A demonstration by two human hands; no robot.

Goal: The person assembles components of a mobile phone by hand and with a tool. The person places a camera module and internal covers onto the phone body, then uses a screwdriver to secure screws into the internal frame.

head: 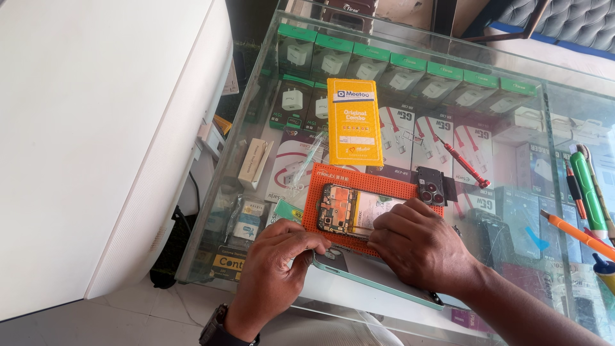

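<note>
Hands [346, 247] press opened phone [349, 211] on studded orange mat [384, 182].

- Bright, even daylight fills the scene; colours are vivid and nothing sits in deep shade.
- The glass counter [410, 57] mirrors pale sky-like glare toward its far right corner, washing out the boxes beneath.
- A large white panel [96, 128] at the left is nearly overexposed, with little surface detail.
- Soft, short shadows lie under the left hand [275, 263] and right hand [416, 247].
- Focus is sharp at the centre; straight counter edges bow slightly near the frame's borders.
</note>
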